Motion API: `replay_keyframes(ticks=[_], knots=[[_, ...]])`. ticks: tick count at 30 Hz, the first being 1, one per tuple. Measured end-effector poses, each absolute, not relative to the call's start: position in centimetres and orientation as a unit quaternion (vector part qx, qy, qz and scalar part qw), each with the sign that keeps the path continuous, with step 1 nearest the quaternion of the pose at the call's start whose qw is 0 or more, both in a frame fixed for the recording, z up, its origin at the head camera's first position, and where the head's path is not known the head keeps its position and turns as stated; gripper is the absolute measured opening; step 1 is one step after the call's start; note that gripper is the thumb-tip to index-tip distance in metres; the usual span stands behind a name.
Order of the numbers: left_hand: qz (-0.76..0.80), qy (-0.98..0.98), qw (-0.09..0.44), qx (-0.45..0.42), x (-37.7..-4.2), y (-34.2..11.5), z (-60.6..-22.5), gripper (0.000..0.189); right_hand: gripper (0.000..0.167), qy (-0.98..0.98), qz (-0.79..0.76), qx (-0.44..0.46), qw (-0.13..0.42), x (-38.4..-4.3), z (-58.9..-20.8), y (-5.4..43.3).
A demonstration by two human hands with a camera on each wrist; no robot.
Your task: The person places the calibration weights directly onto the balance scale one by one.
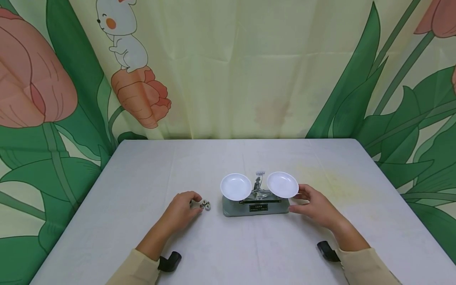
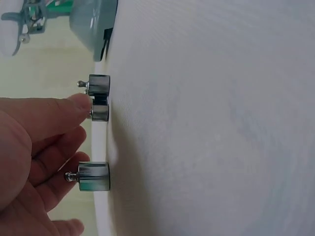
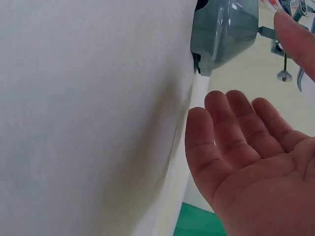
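Note:
A grey balance scale (image 1: 258, 208) stands on the table with two white pans, the left pan (image 1: 236, 187) and the right pan (image 1: 283, 184). To its left, small shiny metal weights (image 1: 205, 205) with knobs stand close together. My left hand (image 1: 184, 209) is around them; in the left wrist view its thumb (image 2: 78, 102) overlaps the weights' edge. A larger weight (image 2: 94, 176) stands apart, nearer the lower fingers. Whether the thumb touches a weight is unclear. At the scale's right end, my right hand (image 1: 311, 206) has extended, slightly bent fingers (image 3: 201, 130) and holds nothing.
A white cloth covers the table (image 1: 256, 249). Behind it hangs a curtain (image 1: 228, 79) printed with tulips, leaves and a rabbit on a carrot. Black wrist cameras sit at both cuffs, including the left camera (image 1: 170, 261) and the right camera (image 1: 328, 251).

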State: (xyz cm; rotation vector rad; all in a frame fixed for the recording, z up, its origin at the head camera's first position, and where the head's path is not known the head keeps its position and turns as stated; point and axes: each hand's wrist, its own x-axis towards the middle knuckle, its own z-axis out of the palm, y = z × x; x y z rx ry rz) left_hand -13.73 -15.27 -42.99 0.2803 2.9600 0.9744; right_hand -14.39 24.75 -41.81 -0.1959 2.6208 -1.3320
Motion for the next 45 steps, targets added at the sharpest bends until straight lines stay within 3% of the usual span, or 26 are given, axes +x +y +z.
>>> replay_keyframes(ticks=[24,45], knots=[[0.253,0.964,0.015,0.082,-14.4,-14.6,-43.2,0.018,0.046,0.911,-0.397,-0.062,0.091,-14.2,-41.9,23.6],[0.228,0.97,0.008,0.085,-14.6,-14.5,-43.4,0.013,0.045,0.924,-0.374,-0.053,0.067,-14.5,-42.1,22.8]])
